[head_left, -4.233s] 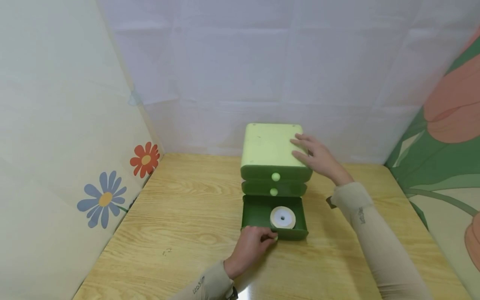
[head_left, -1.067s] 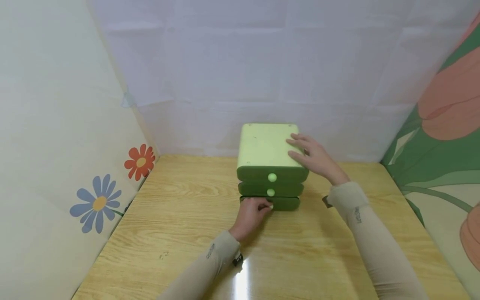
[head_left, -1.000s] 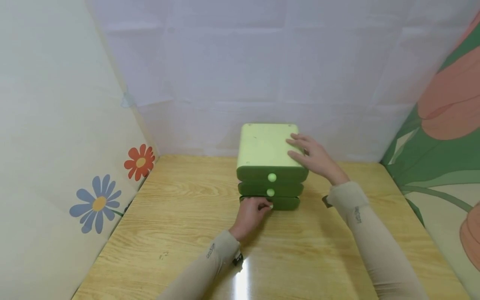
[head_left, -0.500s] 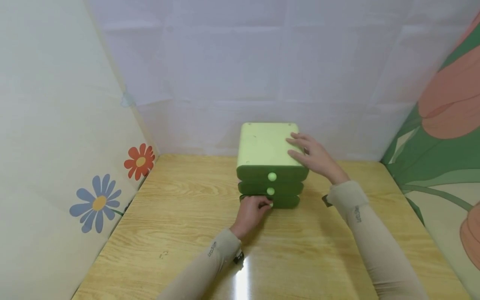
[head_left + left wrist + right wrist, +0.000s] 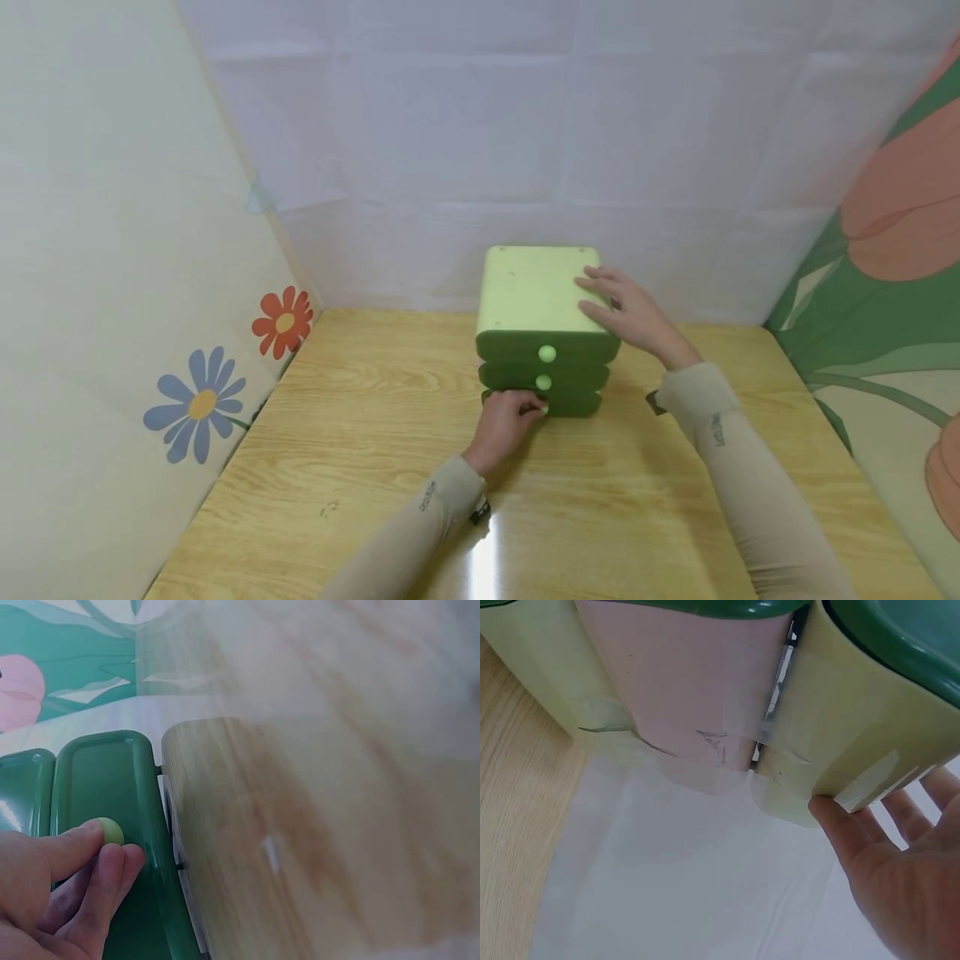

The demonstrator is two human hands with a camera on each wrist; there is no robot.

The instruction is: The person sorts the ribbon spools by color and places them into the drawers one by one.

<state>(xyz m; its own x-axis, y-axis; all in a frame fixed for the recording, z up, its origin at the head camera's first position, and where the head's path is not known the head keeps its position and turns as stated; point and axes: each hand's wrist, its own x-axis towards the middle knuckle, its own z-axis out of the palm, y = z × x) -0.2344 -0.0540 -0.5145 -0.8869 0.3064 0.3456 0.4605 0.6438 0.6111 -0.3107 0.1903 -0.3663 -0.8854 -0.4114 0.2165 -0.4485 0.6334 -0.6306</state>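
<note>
A small green drawer cabinet [image 5: 536, 287] with a pale top and three dark green drawer fronts stands against the back wall. My left hand [image 5: 504, 427] pinches the light green round knob [image 5: 112, 830] of the bottom drawer [image 5: 576, 405] between thumb and fingers. That drawer is pushed in, so its inside is hidden. Across the top right edge of the cabinet lies my right hand [image 5: 633, 317], fingers extended and steadying nothing else. In the right wrist view, its thumb [image 5: 847, 832] touches the cabinet's pale yellow-green side [image 5: 855, 712].
The middle drawer knob [image 5: 543, 382] and top drawer knob [image 5: 547, 354] are untouched. Under the cabinet is a wood-grain table [image 5: 375, 433]. A white cloth wall [image 5: 450, 150] rises behind, with a flower-printed panel on either side.
Seconds ago the bottom drawer stood pulled out with a white round spool inside; my left hand has pushed it in, still on its knob. The right hand has stayed on the cabinet.
</note>
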